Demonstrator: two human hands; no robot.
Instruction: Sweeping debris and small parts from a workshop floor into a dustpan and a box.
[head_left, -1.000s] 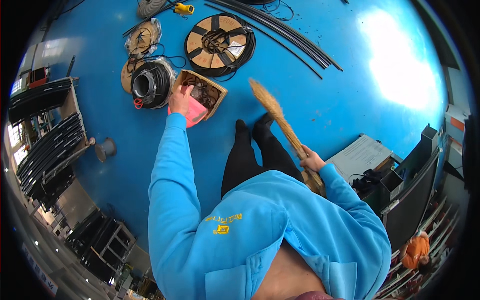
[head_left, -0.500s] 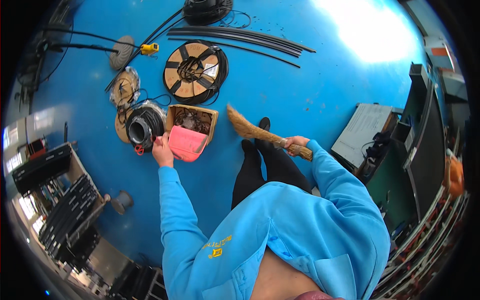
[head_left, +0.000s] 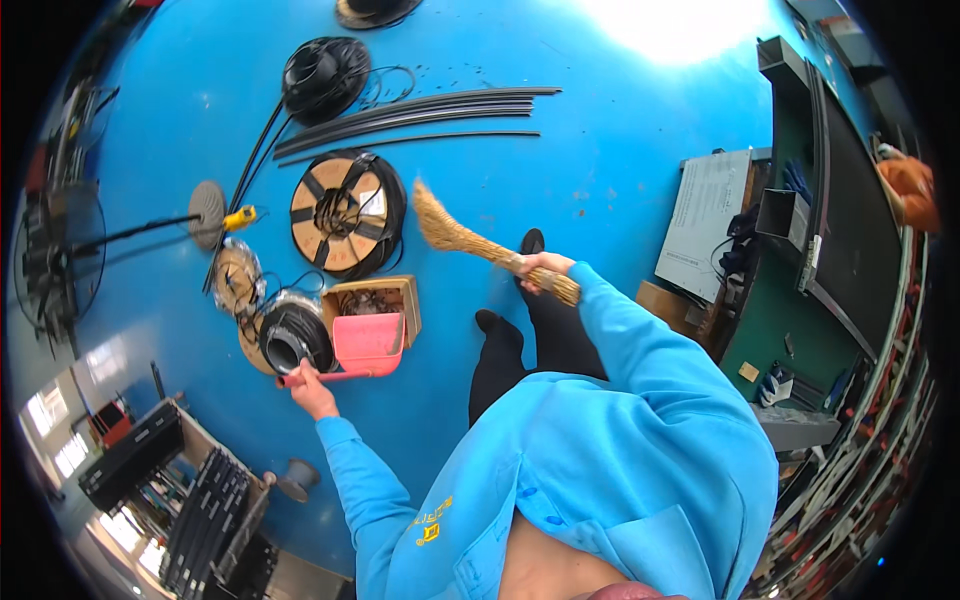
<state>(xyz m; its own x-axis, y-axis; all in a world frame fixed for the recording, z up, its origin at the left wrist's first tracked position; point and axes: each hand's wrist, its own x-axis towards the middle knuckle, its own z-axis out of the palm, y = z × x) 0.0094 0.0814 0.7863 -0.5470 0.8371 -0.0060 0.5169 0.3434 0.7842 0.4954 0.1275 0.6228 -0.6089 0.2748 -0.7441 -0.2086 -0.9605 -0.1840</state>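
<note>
My left hand is closed around the handle of a pink dustpan. The pan overlaps the near side of an open cardboard box in the picture; whether it touches the box I cannot tell. Dark scraps lie inside the box. A straw hand broom is gripped at its bound handle by my right hand, its bristles pointing forward and left, apart from the dustpan. Just beside the left hand stands a black coil on a spool.
A large cardboard reel of black cable lies beyond the box, with long black strips farther off. On the left are a pedestal fan and a rack. A green-topped workbench and a white panel stand right.
My view has shifted, so the floor items sit lower and farther left. The dustpan has turned, and its handle now shows pointing left. Both hands keep their hold.
</note>
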